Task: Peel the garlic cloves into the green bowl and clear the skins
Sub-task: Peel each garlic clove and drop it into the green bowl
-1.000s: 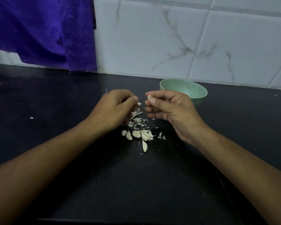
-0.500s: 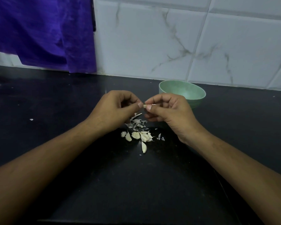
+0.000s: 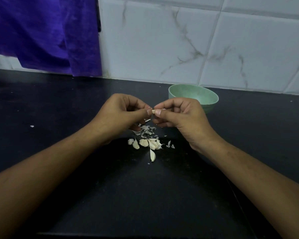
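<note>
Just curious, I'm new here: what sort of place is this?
Likely a home kitchen: a black counter against a marbled tile wall, a green bowl, and garlic cloves lying beside loose skins.

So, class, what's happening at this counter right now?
A person is peeling garlic. The left hand and right hand pinch one garlic clove between their fingertips above the black counter. Below them lie a small heap of cloves and loose skins. The green bowl stands behind the right hand, near the tiled wall.
</note>
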Demonstrator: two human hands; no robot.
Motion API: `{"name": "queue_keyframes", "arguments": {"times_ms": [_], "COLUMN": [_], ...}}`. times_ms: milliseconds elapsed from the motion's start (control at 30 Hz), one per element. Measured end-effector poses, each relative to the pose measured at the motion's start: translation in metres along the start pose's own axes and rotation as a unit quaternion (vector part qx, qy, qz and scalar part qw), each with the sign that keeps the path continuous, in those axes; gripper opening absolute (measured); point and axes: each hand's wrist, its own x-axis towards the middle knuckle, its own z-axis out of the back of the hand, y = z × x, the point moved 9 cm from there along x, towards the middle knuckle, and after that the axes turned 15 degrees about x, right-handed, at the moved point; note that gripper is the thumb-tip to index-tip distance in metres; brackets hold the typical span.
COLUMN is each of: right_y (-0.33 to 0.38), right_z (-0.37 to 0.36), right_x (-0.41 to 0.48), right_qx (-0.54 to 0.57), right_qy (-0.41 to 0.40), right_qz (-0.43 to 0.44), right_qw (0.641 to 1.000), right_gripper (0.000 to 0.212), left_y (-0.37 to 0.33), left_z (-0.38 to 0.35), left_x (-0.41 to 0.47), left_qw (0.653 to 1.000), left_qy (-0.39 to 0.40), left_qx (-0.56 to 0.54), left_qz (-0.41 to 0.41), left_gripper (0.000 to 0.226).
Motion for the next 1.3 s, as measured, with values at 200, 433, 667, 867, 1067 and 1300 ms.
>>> {"name": "queue_keyframes", "arguments": {"times_ms": [200, 433, 667, 867, 1067, 1300], "right_y": [0.0, 0.002, -0.001, -0.007, -0.006, -0.005], "right_z": [-0.002, -0.007, -0.009, -0.005, -0.003, 0.0], "right_x": [-0.002, -0.004, -0.003, -0.003, -0.005, -0.001], "right_qx": [0.017, 0.054, 0.061, 0.073, 0.114, 0.184], "right_qy": [-0.026, -0.039, -0.02, -0.038, -0.066, -0.061], "right_qz": [0.03, 0.059, 0.003, -0.018, -0.014, -0.054], "right_qw": [0.999, 0.996, 0.998, 0.996, 0.991, 0.979], "right_gripper": [0.008, 0.009, 0.016, 0.013, 0.011, 0.012], "left_y": [0.004, 0.006, -0.002, -0.005, -0.001, 0.008], "left_z": [-0.003, -0.004, 0.007, 0.009, 0.005, 0.001], "left_x": [-0.004, -0.007, -0.005, -0.003, -0.001, 0.0], "left_qw": [0.996, 0.985, 0.994, 0.993, 0.994, 0.997], "left_qy": [-0.028, -0.075, -0.102, -0.108, -0.1, -0.062], "left_qx": [-0.072, -0.134, -0.035, 0.054, 0.042, 0.026], "left_qz": [0.047, 0.079, 0.023, -0.008, 0.001, 0.029], "left_gripper": [0.004, 0.01, 0.005, 0.006, 0.009, 0.011]}}
